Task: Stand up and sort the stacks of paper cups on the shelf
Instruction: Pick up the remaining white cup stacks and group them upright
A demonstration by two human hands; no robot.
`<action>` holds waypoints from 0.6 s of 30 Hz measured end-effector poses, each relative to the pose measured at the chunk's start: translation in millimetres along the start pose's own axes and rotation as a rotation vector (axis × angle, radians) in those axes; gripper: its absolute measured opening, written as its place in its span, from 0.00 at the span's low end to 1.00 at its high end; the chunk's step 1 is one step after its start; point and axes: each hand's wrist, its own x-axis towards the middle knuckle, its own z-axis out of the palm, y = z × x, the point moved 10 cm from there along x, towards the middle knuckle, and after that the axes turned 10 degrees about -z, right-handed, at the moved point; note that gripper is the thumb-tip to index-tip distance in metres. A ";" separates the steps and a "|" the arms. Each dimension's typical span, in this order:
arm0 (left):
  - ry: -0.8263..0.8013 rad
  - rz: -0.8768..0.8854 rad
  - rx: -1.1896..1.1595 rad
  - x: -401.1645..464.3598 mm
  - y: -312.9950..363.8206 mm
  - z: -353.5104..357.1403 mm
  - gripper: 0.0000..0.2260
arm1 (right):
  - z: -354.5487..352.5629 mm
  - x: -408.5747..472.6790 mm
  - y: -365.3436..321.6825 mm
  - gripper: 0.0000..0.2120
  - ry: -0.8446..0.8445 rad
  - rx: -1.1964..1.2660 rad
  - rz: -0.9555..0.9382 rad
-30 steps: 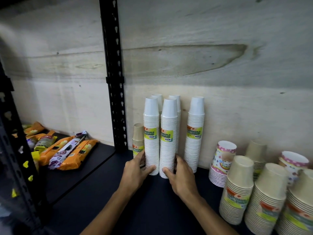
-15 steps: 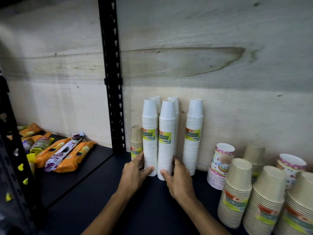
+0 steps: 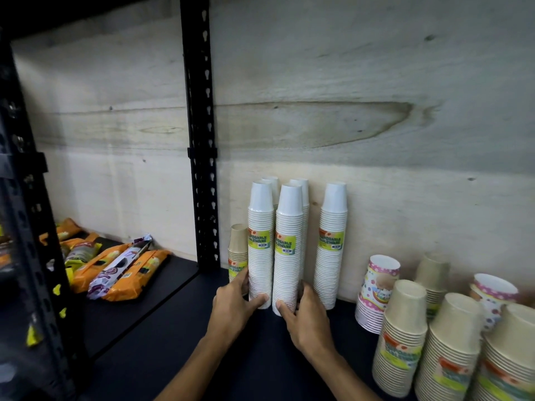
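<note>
On the dark shelf (image 3: 162,351), each hand grips a tall upright white cup stack: left hand (image 3: 231,306), right hand (image 3: 307,319).

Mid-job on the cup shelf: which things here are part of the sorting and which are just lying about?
Job:
left hand and right hand gripping two front white cup stacks
other white stack
brown cup stacks
patterned cup stacks

Lying about:
orange snack packets
black shelf post

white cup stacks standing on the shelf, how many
5. Left hand holds the front-left stack, right hand holds the front-right stack. Two stand behind them, one stands apart to the right. More may be hidden behind.
</note>
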 end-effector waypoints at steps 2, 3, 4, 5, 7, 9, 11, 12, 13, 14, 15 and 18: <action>0.011 -0.017 0.003 -3.4 0.7 -6.8 0.31 | -0.8 -5.3 0.2 0.34 -0.010 0.006 0.020; 0.013 -0.023 0.013 -4.7 -0.1 -9.4 0.31 | -1.0 -8.2 0.4 0.36 -0.021 0.010 0.032; 0.016 -0.029 0.022 -5.7 -1.0 -12.6 0.32 | -1.2 -11.1 0.6 0.36 -0.031 0.019 0.040; 0.022 -0.034 0.034 -6.4 -3.2 -15.9 0.31 | -0.6 -13.5 1.0 0.37 -0.040 0.029 0.048; 0.022 -0.044 0.061 -6.2 -6.2 -18.9 0.28 | -2.1 -16.0 -0.1 0.37 -0.050 0.043 0.050; -0.004 -0.061 0.055 -6.2 -11.2 -15.3 0.27 | -0.5 -17.4 -2.0 0.35 -0.074 0.055 0.044; -0.024 -0.067 0.059 -7.1 -12.7 -10.3 0.28 | 1.8 -16.7 -3.8 0.32 -0.099 0.041 0.037; -0.028 -0.062 0.063 -6.7 -12.2 -7.7 0.28 | 1.5 -15.3 -4.8 0.31 -0.103 0.023 0.031; -0.030 -0.057 0.067 -6.4 -11.6 -5.5 0.29 | 1.0 -13.2 -5.0 0.30 -0.104 0.005 0.031; -0.028 -0.053 0.071 -6.3 -10.8 -4.0 0.29 | 0.3 -11.2 -4.6 0.29 -0.104 -0.008 0.034; -0.028 -0.052 0.080 -6.5 -9.8 -3.1 0.28 | -0.2 -9.6 -4.0 0.28 -0.104 -0.018 0.039; -0.017 -0.046 0.103 -3.2 -9.9 -1.5 0.28 | -2.9 -6.6 -3.1 0.24 -0.098 -0.049 0.043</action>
